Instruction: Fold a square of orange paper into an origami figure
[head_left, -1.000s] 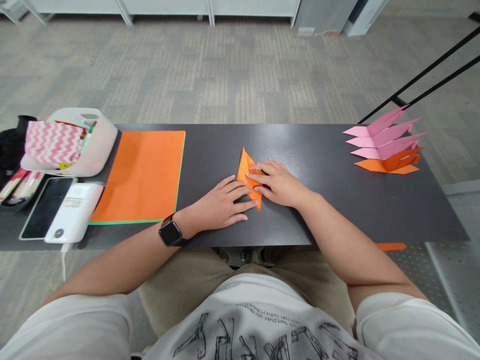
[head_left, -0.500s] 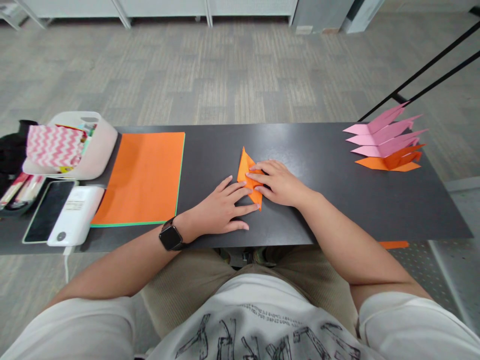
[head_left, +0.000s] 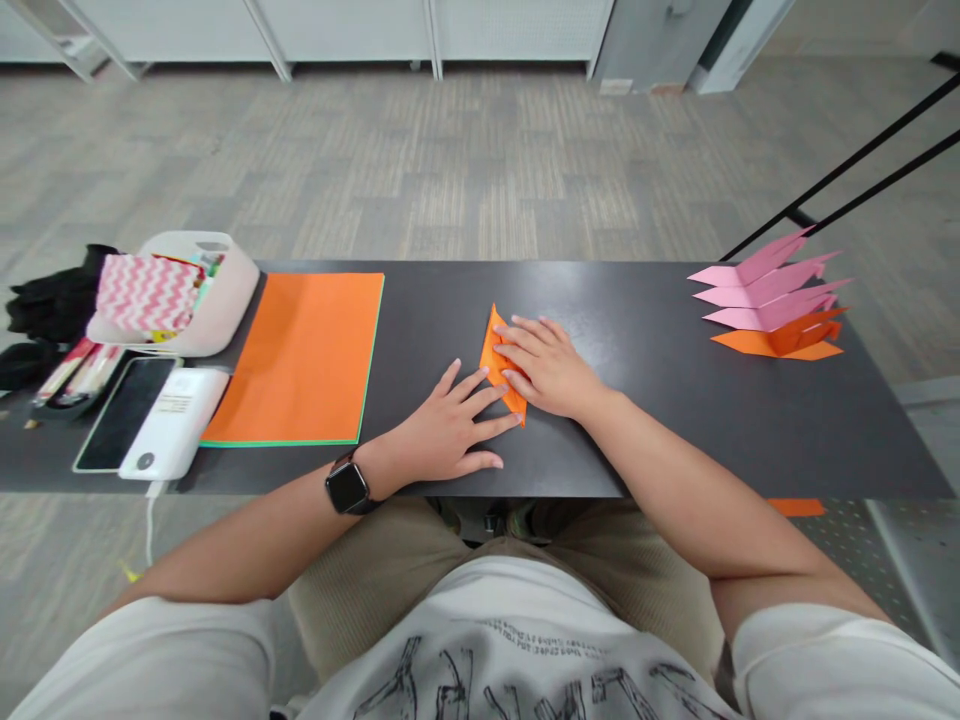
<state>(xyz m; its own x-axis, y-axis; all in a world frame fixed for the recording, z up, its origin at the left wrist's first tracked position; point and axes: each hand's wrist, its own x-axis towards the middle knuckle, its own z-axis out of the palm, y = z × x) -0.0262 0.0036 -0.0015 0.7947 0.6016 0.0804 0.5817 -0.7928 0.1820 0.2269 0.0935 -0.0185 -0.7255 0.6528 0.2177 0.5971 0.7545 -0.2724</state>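
A folded piece of orange origami paper (head_left: 491, 352) lies flat on the dark table, its pointed top end facing away from me. My left hand (head_left: 454, 425) rests at its lower left with fingers spread, the fingertips touching the paper's lower part. From the right, my right hand (head_left: 551, 370) lies over the paper's middle and right side, fingers extended and pressing on it. Part of the folded shape is hidden under my right fingers. Neither hand grips the paper.
Left of my hands lies a stack of orange sheets (head_left: 300, 360) with a green edge below. Farther left are a white basket (head_left: 236, 300), a phone (head_left: 129, 415) and a white power bank (head_left: 174, 425). Pink paper cranes (head_left: 757, 290) and an orange crane (head_left: 780, 340) stand at right.
The view has shifted slightly. My right hand covers a little more of the folded paper's upper right side, while my left fingertips stay at its lower part.
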